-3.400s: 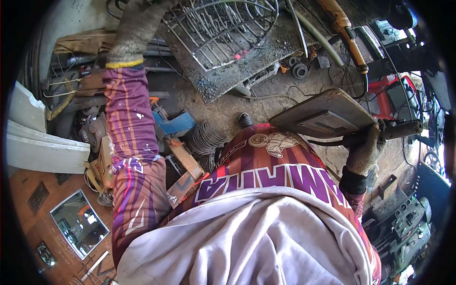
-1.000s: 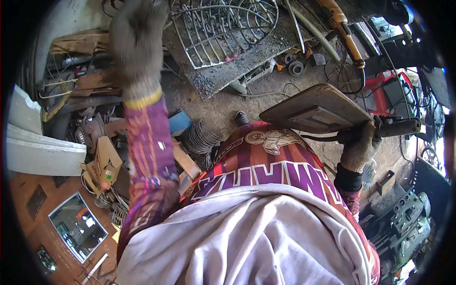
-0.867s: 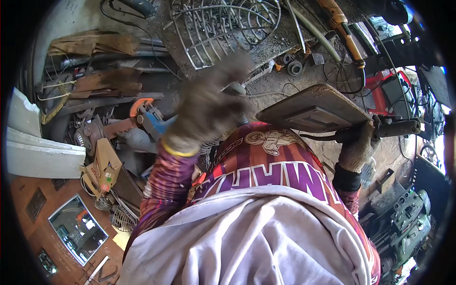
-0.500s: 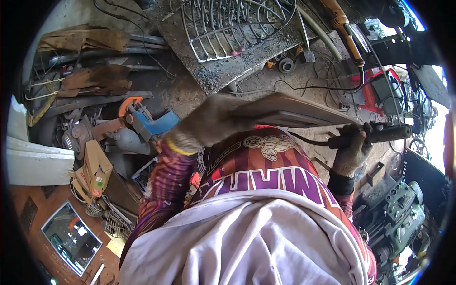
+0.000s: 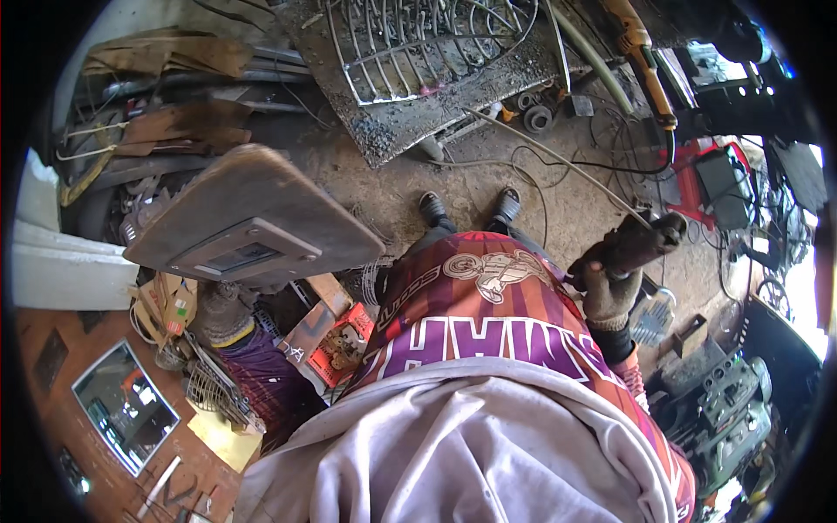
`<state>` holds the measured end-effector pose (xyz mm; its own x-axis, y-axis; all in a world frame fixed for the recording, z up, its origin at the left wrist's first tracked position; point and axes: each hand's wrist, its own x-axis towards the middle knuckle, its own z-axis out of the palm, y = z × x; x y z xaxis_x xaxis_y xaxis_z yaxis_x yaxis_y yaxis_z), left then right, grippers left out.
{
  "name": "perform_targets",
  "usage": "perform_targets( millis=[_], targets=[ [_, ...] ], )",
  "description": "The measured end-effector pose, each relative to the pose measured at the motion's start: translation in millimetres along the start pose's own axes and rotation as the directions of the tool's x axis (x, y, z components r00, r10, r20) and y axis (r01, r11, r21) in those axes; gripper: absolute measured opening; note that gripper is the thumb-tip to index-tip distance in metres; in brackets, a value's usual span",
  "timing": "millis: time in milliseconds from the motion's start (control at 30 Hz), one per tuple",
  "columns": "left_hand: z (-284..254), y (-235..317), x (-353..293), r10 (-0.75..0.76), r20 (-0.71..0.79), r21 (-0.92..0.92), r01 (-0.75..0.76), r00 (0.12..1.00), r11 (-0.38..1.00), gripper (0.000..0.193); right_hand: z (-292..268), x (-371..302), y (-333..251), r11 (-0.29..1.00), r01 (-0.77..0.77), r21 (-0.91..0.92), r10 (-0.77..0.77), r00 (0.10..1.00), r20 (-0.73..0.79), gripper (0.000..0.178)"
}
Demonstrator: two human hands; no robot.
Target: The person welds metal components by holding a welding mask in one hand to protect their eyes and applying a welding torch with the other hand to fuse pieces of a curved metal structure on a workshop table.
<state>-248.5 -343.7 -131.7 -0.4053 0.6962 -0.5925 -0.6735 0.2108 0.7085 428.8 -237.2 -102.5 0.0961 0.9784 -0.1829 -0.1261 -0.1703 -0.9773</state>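
My left hand [image 5: 225, 314], in a grey knit glove with a yellow cuff, is out to my left, closed under a welding hand shield [image 5: 187, 209]. The shield is a broad brown plate with a small dark window; it hides most of the fingers. On my right, my gloved right hand [image 5: 608, 296] grips a dark electrode holder [image 5: 641, 247]. A long thin welding rod [image 5: 558, 159] runs from the holder up and left to the table's near edge. On the table lies a metal grille of curved bars [image 5: 410, 48], apart from both hands.
The dirty metal table [image 5: 379, 144] stands ahead. An orange angle grinder [image 5: 641, 61] lies at its right, its cable trailing on the floor. A red toolbox [image 5: 693, 179] and a greenish machine [image 5: 728, 410] are on the right. A red crate [image 5: 344, 344] and a framed mirror [image 5: 126, 418] are at left.
The hand shield has swung from in front of my body out to the left, turning its face into view. My right hand has shifted left, and the rod now shows reaching toward the table.
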Motion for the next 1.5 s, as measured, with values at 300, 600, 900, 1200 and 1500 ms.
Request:
perform_targets(
  millis=[300, 600, 900, 1200, 1500],
  targets=[
    [156, -71, -106, -0.108, 0.422, 0.251, -0.001, 0.900, 0.968, 0.074, 7, 62, 4, 0.933, 0.087, -0.350, -0.022, 0.983, 0.184, 0.044],
    [198, -103, -92, 0.324, 0.296, 0.240, -0.399, 0.898, 0.885, 0.068, 19, 75, 10, 0.877, 0.159, -0.454, -0.068, 0.975, 0.210, 0.043],
    [167, -98, -60, 0.242, 0.360, 0.178, -0.321, 0.901, 0.930, 0.059, 30, 69, 13, 0.881, 0.084, -0.465, -0.016, 0.989, 0.148, 0.045],
    [196, -89, -65, 0.148, 0.335, 0.069, -0.181, 0.931, 0.981, 0.067, 32, 71, 13, 0.883, 0.111, -0.455, -0.030, 0.983, 0.181, 0.045],
    [193, -97, -62, 0.222, 0.168, -0.009, -0.223, 0.961, 0.975, 0.054, 36, 74, 8, 0.876, 0.083, -0.475, 0.013, 0.980, 0.197, 0.045]
  ],
)
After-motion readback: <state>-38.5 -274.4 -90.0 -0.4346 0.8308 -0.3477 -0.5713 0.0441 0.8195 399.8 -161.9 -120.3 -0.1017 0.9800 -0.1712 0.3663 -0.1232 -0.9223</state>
